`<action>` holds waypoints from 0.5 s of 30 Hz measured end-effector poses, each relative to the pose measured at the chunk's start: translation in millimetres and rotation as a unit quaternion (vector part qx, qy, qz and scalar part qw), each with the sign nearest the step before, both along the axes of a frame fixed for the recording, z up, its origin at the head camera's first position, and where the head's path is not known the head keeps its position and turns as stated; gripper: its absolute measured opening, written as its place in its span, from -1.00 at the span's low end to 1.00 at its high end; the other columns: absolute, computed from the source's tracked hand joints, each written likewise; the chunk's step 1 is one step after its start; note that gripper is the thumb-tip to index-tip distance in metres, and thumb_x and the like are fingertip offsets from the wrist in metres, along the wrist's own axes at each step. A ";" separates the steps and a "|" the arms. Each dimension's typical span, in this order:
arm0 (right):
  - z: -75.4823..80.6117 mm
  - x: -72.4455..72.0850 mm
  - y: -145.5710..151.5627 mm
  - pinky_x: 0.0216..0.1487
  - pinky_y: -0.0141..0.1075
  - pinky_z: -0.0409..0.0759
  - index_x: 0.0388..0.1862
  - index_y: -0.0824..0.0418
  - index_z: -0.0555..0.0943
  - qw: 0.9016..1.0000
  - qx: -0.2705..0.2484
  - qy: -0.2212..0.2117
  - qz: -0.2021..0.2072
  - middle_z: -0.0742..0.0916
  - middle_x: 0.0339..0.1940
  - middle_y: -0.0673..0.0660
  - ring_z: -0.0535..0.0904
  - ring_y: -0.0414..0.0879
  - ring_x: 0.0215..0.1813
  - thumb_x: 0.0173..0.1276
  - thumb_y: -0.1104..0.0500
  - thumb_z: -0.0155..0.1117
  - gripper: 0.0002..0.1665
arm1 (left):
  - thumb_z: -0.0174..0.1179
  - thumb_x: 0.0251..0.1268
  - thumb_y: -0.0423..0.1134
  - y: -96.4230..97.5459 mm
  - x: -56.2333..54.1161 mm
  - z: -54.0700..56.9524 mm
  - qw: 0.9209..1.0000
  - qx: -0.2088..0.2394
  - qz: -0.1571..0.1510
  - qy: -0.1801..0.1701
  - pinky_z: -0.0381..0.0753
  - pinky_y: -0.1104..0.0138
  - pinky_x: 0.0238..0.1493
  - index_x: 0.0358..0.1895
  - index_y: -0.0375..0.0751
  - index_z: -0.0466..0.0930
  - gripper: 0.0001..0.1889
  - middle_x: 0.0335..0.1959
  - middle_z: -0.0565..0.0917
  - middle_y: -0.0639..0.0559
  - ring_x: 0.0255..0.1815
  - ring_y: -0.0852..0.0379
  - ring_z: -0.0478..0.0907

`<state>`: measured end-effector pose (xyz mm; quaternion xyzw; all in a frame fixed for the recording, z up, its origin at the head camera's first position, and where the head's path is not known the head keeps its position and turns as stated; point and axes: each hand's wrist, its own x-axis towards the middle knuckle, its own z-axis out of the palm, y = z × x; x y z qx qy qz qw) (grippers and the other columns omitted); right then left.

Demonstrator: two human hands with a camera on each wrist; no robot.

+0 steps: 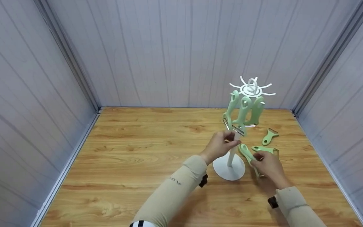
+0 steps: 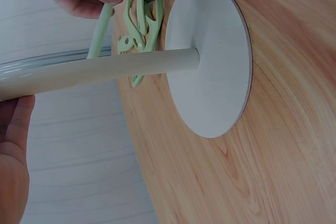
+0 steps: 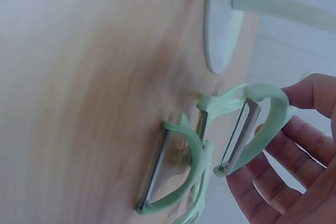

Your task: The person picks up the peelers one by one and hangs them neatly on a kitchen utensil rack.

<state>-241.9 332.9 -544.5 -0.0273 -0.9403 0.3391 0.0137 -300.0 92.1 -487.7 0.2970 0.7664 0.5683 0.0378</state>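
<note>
A white rack with radiating hooks (image 1: 251,90) stands on a round base (image 1: 224,170). Light-green Y-shaped peelers, including a front one (image 1: 244,113), hang from its hooks. My left hand (image 1: 217,145) grips the white pole (image 2: 131,67) just below the hanging blades; its fingertips are partly hidden behind the pole in the left wrist view. Right of the base, my right hand (image 1: 268,165) pinches a green peeler (image 3: 270,114) between thumb and fingers, its handle end tilted up toward the pole. More peelers (image 3: 178,177) lie close beneath it.
On the wooden table (image 1: 143,151), one peeler (image 1: 269,137) lies behind the right hand and another (image 1: 262,148) just beyond its fingers. Pale panelled walls (image 1: 169,53) enclose the table at the back and both sides.
</note>
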 end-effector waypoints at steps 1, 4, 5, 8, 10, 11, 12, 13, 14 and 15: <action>1.2 -0.7 0.9 -0.35 -0.23 0.59 0.03 0.32 0.79 1.000 -0.007 0.004 -0.002 0.84 -0.13 0.25 0.68 -0.05 -0.30 0.43 0.19 0.43 -0.72 | 0.38 0.55 -0.26 0.5 -0.1 0.0 1.000 -0.001 0.001 0.001 0.75 0.48 0.00 0.03 -0.29 0.80 -0.82 -0.05 0.87 -0.10 -0.06 0.28 0.77; 4.4 -2.2 2.0 -0.26 -0.22 0.63 0.08 0.35 0.79 1.000 -0.020 0.022 -0.007 0.84 -0.09 0.29 0.72 0.01 -0.19 0.42 0.23 0.43 -0.68 | 0.38 0.56 -0.25 1.1 -0.3 -0.6 1.000 -0.002 0.000 0.002 0.75 0.48 0.01 0.03 -0.28 0.80 -0.82 -0.04 0.86 -0.10 -0.06 0.28 0.77; 5.2 -2.6 1.9 -0.23 -0.23 0.62 0.09 0.36 0.79 0.999 -0.022 0.030 -0.010 0.84 -0.09 0.30 0.71 0.02 -0.16 0.41 0.25 0.42 -0.68 | 0.38 0.56 -0.24 1.0 -0.3 -0.9 1.000 -0.002 0.000 0.002 0.75 0.47 0.01 0.04 -0.27 0.79 -0.81 -0.04 0.86 -0.10 -0.05 0.28 0.77; 7.0 -3.7 0.6 -0.18 -0.27 0.61 0.09 0.37 0.78 0.998 -0.031 0.049 -0.017 0.83 -0.11 0.28 0.69 0.05 -0.11 0.40 0.28 0.40 -0.68 | 0.38 0.56 -0.21 0.4 -0.4 -1.6 1.000 -0.007 0.002 -0.002 0.74 0.47 0.01 0.05 -0.25 0.79 -0.80 -0.03 0.86 -0.08 -0.04 0.27 0.76; 8.1 -4.4 -0.2 -0.18 -0.33 0.61 0.11 0.38 0.77 0.997 -0.040 0.059 -0.020 0.82 -0.10 0.29 0.69 0.05 -0.09 0.42 0.29 0.39 -0.67 | 0.38 0.57 -0.20 -0.1 -0.5 -1.7 1.000 -0.011 0.004 -0.006 0.74 0.46 0.01 0.07 -0.24 0.79 -0.79 -0.02 0.86 -0.07 -0.04 0.27 0.76; 8.9 -4.6 -0.6 -0.19 -0.37 0.60 0.13 0.39 0.77 0.997 -0.045 0.063 -0.022 0.82 -0.10 0.29 0.69 0.06 -0.08 0.42 0.29 0.38 -0.66 | 0.37 0.57 -0.20 -0.2 -0.7 -1.7 1.000 -0.014 0.004 -0.006 0.74 0.46 0.01 0.07 -0.24 0.80 -0.79 -0.02 0.86 -0.06 -0.04 0.26 0.76; 9.7 -4.9 -0.7 -0.20 -0.40 0.60 0.15 0.39 0.76 0.996 -0.051 0.067 -0.023 0.82 -0.10 0.30 0.71 0.07 -0.07 0.44 0.30 0.38 -0.65 | 0.37 0.57 -0.20 -0.2 -0.8 -1.5 1.000 -0.016 0.004 -0.005 0.74 0.46 0.01 0.07 -0.24 0.80 -0.79 -0.01 0.86 -0.06 -0.04 0.26 0.76; 10.7 -5.1 -0.9 -0.21 -0.43 0.60 0.18 0.40 0.76 0.996 -0.056 0.070 -0.024 0.82 -0.09 0.30 0.71 0.07 -0.05 0.45 0.31 0.39 -0.64 | 0.37 0.58 -0.21 -0.2 -1.0 -1.3 1.000 -0.018 0.003 -0.004 0.74 0.46 0.01 0.07 -0.24 0.80 -0.79 -0.01 0.86 -0.06 -0.04 0.26 0.76; 11.7 -5.4 -0.8 -0.20 -0.46 0.60 0.21 0.40 0.75 0.995 -0.060 0.075 -0.024 0.82 -0.09 0.31 0.72 0.06 -0.04 0.46 0.32 0.40 -0.63 | 0.36 0.58 -0.21 -0.2 -1.0 -0.8 1.000 -0.020 0.003 -0.003 0.74 0.46 0.01 0.08 -0.24 0.80 -0.79 -0.01 0.86 -0.07 -0.04 0.25 0.76; 12.9 -5.5 -1.0 -0.21 -0.49 0.59 0.23 0.40 0.74 0.994 -0.067 0.079 -0.025 0.82 -0.08 0.31 0.72 0.05 -0.04 0.47 0.33 0.40 -0.61 | 0.36 0.58 -0.20 -0.1 -1.4 -0.7 1.000 -0.021 0.002 -0.002 0.74 0.46 0.01 0.07 -0.24 0.80 -0.79 -0.01 0.86 -0.06 -0.04 0.26 0.76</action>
